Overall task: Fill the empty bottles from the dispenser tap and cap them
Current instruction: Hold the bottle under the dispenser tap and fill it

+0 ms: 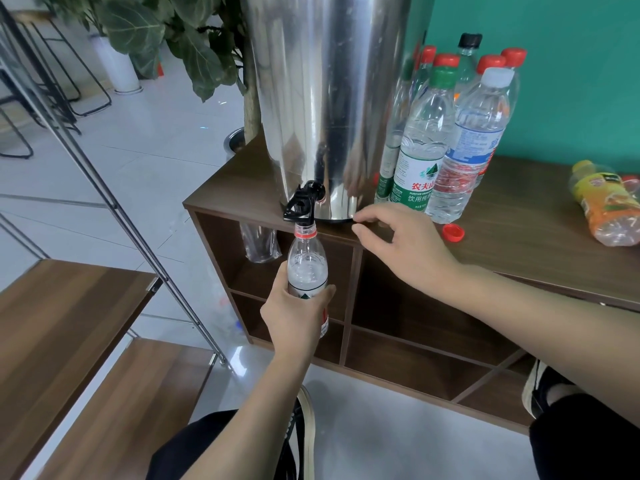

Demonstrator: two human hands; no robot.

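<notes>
A tall steel dispenser (332, 98) stands on the brown cabinet (519, 216), its black tap (304, 204) jutting over the front edge. My left hand (298, 313) grips a clear uncapped bottle (307, 268) upright, its mouth right under the tap, with water high up in it. My right hand (398, 244) hovers over the cabinet edge just right of the tap, fingers loosely curled and holding nothing. A loose red cap (453, 233) lies on the cabinet top beside that hand.
Several capped bottles (450, 133) stand right of the dispenser against the teal wall. A yellow-orange bottle (606, 206) lies on its side at far right. A potted plant (194, 43) stands behind left, a wooden shelf unit (62, 323) at left.
</notes>
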